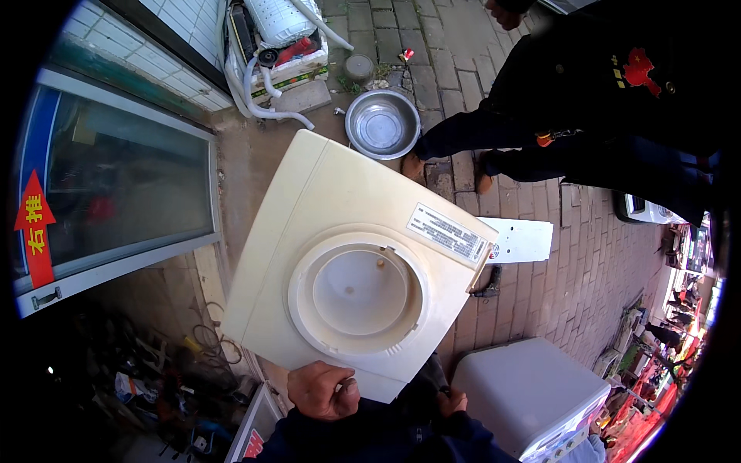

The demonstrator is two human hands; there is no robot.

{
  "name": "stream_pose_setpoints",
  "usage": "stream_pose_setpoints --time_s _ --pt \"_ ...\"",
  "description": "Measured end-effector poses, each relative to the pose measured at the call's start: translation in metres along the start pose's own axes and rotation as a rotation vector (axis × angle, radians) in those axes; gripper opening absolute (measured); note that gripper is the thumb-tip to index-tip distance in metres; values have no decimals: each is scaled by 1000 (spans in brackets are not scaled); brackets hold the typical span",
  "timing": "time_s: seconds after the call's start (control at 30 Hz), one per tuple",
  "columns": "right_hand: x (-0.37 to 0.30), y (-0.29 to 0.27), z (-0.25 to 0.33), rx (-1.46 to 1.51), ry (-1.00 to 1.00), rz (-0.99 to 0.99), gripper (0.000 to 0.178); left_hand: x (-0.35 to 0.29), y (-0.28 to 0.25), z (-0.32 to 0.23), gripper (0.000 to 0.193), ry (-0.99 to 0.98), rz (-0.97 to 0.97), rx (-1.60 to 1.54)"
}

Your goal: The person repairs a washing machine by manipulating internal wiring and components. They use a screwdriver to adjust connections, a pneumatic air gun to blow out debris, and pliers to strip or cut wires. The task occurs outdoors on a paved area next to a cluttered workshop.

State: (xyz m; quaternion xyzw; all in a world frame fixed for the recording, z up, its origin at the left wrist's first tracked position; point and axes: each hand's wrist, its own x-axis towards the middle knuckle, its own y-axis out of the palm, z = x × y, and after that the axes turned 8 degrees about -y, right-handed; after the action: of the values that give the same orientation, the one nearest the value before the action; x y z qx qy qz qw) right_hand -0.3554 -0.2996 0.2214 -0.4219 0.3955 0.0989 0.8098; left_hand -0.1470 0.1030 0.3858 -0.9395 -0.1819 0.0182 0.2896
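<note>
As the cream box (347, 216) fills mid-frame, steadying it seems the step, left hand (320, 390) and right hand (451, 402) curled at lower centre (whether their fingers grip anything, I cannot tell), and the next move calls for firm support.

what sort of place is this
Probably the pavement outside a shop, perhaps one dealing with appliances: a glass door borders the brick paving, and a large cream casing and a boxy grey appliance are out in the open.
</note>
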Motion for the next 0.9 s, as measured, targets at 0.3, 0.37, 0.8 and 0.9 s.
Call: stream_pose_setpoints --time_s 0.3,0.37,0.8,0.9 --pt "-4 7 6 60 53 20 29 6 4 -4 6 -4 10 126" --pt "-5 4 9 59 78 28 29 6 6 -4 6 1 6 127" --pt "4 0 -3 129 138 83 39 -7 17 -4 9 56 -46 304" --pt "11 -5 -9 98 95 82 38 -5 21 -9 13 22 -51 325"
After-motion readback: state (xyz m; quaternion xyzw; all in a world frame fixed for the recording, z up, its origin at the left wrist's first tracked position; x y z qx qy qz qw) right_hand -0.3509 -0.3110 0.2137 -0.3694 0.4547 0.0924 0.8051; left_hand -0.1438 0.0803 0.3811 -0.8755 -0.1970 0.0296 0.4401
